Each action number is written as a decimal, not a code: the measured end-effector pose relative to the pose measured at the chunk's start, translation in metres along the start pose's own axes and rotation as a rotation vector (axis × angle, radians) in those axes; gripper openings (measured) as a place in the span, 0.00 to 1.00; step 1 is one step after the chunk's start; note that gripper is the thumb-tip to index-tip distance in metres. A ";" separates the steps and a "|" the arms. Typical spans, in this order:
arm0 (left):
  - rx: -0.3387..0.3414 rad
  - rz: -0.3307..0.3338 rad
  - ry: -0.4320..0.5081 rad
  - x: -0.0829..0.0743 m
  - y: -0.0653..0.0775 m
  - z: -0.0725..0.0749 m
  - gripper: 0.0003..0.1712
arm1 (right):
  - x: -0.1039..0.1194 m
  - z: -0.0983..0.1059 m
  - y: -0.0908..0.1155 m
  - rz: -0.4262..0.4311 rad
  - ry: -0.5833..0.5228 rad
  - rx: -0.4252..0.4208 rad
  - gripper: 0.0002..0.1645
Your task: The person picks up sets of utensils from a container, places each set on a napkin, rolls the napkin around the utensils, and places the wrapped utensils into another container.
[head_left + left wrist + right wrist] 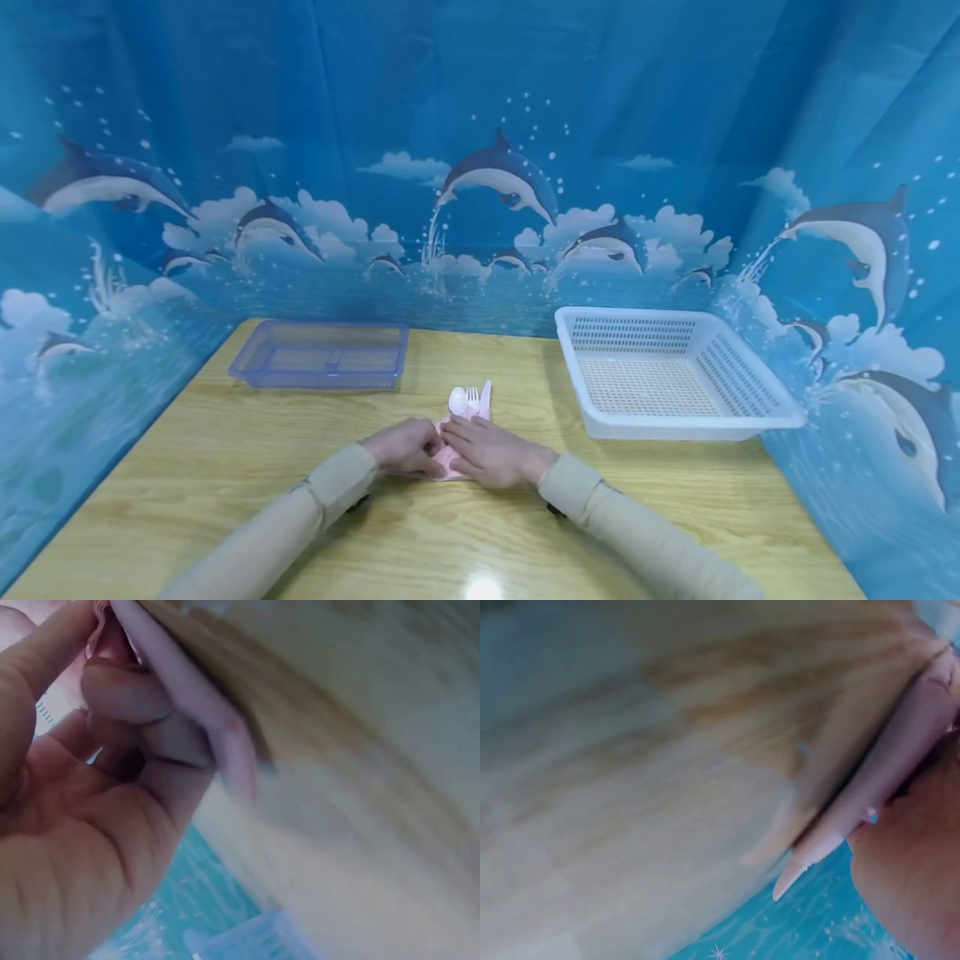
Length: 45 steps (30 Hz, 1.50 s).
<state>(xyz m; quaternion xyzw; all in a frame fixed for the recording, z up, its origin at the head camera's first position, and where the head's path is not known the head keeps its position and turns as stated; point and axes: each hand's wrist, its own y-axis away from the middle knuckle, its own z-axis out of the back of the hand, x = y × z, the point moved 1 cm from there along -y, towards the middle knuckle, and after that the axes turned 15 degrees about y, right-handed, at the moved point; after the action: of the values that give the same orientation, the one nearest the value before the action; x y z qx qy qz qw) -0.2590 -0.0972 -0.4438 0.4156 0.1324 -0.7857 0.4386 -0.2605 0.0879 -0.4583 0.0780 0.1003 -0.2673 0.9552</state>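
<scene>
A folded pink cloth (448, 458), likely a napkin, lies on the table in front of me. From its far end stick out the heads of a white spoon (458, 401), a white fork (472, 395) and a white knife (486, 397), side by side. At the cloth's left side, my left hand (408, 445) has curled fingers; the left wrist view shows thumb and fingers pinching a pink fold (172, 675). My right hand (492, 452) rests with extended fingers across the cloth, covering the cutlery handles. One pale tip (787, 883) projects past the cloth in the right wrist view.
A purple translucent basket (322, 382) stands at the back left of the wooden table (247, 450). At the back right is a larger white perforated basket (675, 429). Blue dolphin-print curtains (360, 108) enclose the table's back and sides.
</scene>
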 end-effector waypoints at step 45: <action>-0.062 0.183 0.233 -0.010 -0.006 0.001 0.09 | -0.011 0.015 -0.006 0.076 -0.240 -0.159 0.13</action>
<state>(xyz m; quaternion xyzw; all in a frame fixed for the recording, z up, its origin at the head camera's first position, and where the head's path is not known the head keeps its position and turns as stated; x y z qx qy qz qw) -0.2619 -0.0885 -0.4364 0.5006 0.1684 -0.6844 0.5027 -0.2701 0.0853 -0.4421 -0.0269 0.0031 -0.2295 0.9729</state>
